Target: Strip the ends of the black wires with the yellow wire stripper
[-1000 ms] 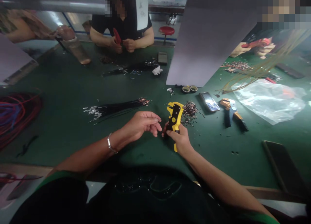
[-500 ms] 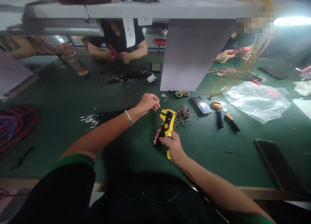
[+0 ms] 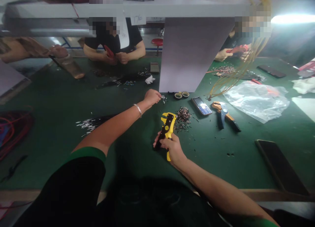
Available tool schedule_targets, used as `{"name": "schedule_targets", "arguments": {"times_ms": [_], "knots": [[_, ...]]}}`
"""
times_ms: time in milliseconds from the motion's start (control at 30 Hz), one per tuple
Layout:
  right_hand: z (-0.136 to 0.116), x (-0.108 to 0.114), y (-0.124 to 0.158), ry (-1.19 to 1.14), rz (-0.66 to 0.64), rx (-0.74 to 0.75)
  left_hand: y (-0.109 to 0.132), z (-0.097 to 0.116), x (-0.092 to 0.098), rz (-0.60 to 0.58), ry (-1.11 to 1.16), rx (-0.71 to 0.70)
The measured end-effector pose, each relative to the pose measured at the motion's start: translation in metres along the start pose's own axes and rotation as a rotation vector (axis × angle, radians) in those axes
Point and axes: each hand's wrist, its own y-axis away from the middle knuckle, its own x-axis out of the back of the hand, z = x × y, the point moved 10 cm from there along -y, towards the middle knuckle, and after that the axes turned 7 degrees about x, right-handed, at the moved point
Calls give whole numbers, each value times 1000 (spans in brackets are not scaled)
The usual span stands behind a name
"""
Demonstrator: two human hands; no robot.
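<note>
Right hand [image 3: 171, 147] first: clenched around a yellow wire stripper [image 3: 167, 128], the head tilted up and the tail sticking out below the fist. A grip this high on the body appears to leave the head clear for work. I cannot tell whether the tool touches the table [image 3: 221, 169].

Left hand [image 3: 152, 97]: extended, fingers drawn together, just beside a small scatter of metal bits [image 3: 163, 98]. Whether it is pinching anything, I cannot tell from here.

Moving outward, a heap of cut wire ends [image 3: 183, 118] lies just beside the stripper's head, apparently kept within easy reach of the working hand. A bundle of black wires [image 3: 92, 123] lies on the table under the left forearm, its bare ends fanned out.

Farther right are a keypad phone [image 3: 201, 106], an orange-and-blue stripper [image 3: 225, 117] and a plastic bag [image 3: 256, 102] — all set aside from the work area. Across the table, a co-worker [image 3: 114, 45] holds a red-handled tool [image 3: 108, 51].
</note>
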Motion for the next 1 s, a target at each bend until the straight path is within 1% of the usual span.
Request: {"name": "schedule_targets", "arguments": {"times_ms": [67, 133, 233, 300, 367, 433, 500, 600, 667, 767, 900, 1000], "knots": [[1, 1, 0, -8, 8, -1, 2, -5, 5, 18, 0, -1], [1, 1, 0, -22, 17, -3, 6, -9, 3, -2, -5, 4], [2, 2, 0, -47, 32, -8, 11, -12, -9, -67, -3, 19], [2, 3, -1, -58, 47, -19, 11, -10, -20, -97, 7, 23], [3, 5, -2, -63, 63, -32, 8, -4, -27, -106, 22, 17], [3, 6, -3, -66, 68, -41, 3, 3, -30, -95, 35, -1], [3, 6, -3, -67, 63, -39, -2, 9, -28, -74, 39, -28], [2, 6, -3, -69, 55, -33, -4, 16, -20, -60, 15, -78], [3, 7, -2, -68, 56, -31, -1, 16, -12, -68, -30, -111], [0, 8, -3, -57, 65, -24, 9, 12, -1, -95, -148, -156], [-21, 14, -6, -17, 108, 74, 26, 3, 10, -109, -371, -229], [-41, 20, -8, -1, 152, 151, 41, 0, 11, -99, -525, -298]]}}
